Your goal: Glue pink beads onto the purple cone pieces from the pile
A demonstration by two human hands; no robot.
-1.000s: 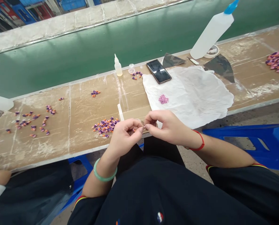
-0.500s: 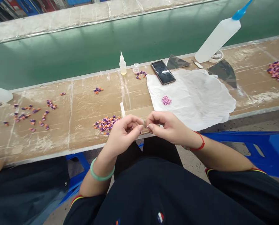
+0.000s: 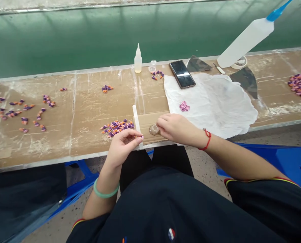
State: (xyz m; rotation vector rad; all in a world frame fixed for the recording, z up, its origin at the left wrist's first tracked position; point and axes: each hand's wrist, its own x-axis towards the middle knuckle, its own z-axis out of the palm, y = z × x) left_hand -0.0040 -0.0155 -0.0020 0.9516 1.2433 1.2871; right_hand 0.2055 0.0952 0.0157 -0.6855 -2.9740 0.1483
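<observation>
Left hand: our left hand (image 3: 122, 145), thumb and fingers drawn together at the tips, pinches a tiny pink-and-purple piece (image 3: 142, 136), its exact shape too small for us to tell
Right hand: our right hand (image 3: 175, 128) bends its fingers down at the small round transparent dish (image 3: 154, 130); we cannot tell whether they grip anything or touch the rim
Pinched piece: we see it at the left fingertips, in front of the thin flat white strip (image 3: 136, 118) and left of the dish
Cardboard: the dish rests on a flat brown cardboard sheet (image 3: 149, 118) near the bench's front edge, the strip along its left side
Heap: just beyond our left hand we have a loose pile of small purple-and-orange pieces (image 3: 117, 127)
Scattered pieces: more purple-and-orange bits (image 3: 25, 120) lie well apart on the left of our brown-topped workbench (image 3: 89, 114)
White sheet: beyond our right hand spreads a wrinkled white sheet (image 3: 216, 101), bearing a small mound of pink beads (image 3: 184, 106) and, at its far left corner, a black smartphone (image 3: 182, 75)
Bottles: we find a small translucent dropper bottle (image 3: 138, 64) upright left of the phone, and a big white bottle with a blue nozzle (image 3: 246, 44) to its right
</observation>
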